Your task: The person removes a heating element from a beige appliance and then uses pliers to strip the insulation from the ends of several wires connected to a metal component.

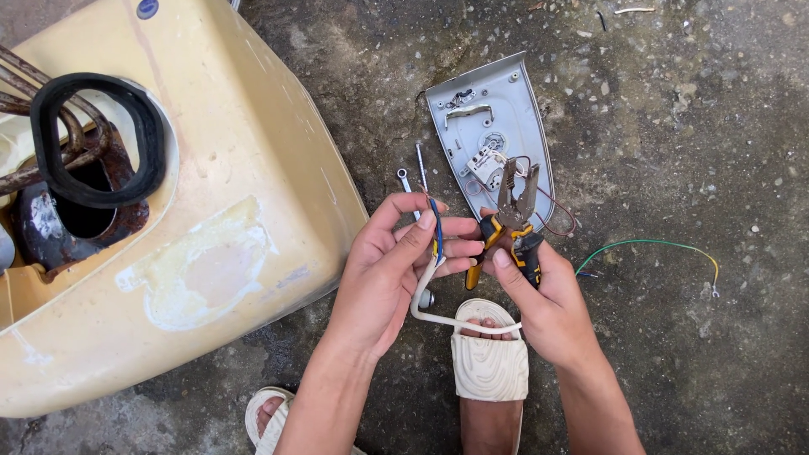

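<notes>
White sheathed cable (438, 313), one length, limp and light, loops between both hands at centre; best gripped on the sheath, below its blue core. Left hand (396, 270) pinches it closed. Right hand (539, 295) is clamped on one pair of yellow-black pliers (512, 221). At twelve o'clock, one grey plastic cover (497, 118).

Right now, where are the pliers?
In the head view, the pliers are held in the right hand, just right of centre, their tips over the grey cover plate lying on the concrete.
</notes>
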